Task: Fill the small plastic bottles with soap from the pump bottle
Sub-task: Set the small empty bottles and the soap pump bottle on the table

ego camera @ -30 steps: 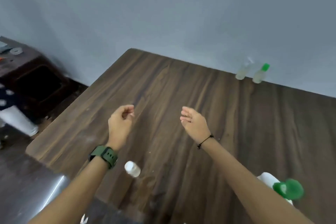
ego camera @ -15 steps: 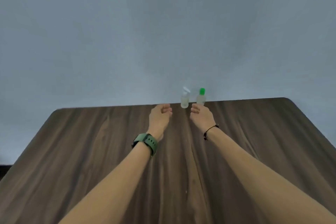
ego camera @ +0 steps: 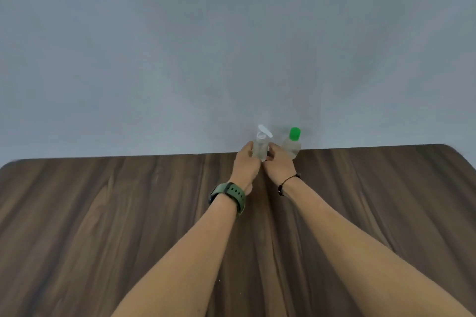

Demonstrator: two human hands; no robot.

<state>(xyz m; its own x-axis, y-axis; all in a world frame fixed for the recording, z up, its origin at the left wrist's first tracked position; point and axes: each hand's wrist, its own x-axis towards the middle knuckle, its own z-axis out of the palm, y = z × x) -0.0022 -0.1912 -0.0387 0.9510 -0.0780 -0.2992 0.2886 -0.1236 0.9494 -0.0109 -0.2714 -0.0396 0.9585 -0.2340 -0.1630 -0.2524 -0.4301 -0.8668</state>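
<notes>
Two small clear plastic bottles stand at the far edge of the wooden table [ego camera: 128,213], against the wall. The left one [ego camera: 261,147] has a white flip cap standing open. My left hand [ego camera: 244,162] and my right hand [ego camera: 279,162] are both stretched out to it, with fingers curled round its lower body from either side. The second small bottle [ego camera: 292,145] has a green cap and stands just right of it, partly behind my right hand. The pump bottle is out of view.
A plain grey wall [ego camera: 231,46] rises directly behind the table's far edge. The table's rounded far corners show at left and right. I wear a green watch [ego camera: 229,195] on my left wrist.
The view swung from the table's left end to face the wall. Both hands reached forward across the table and closed round the white-capped bottle.
</notes>
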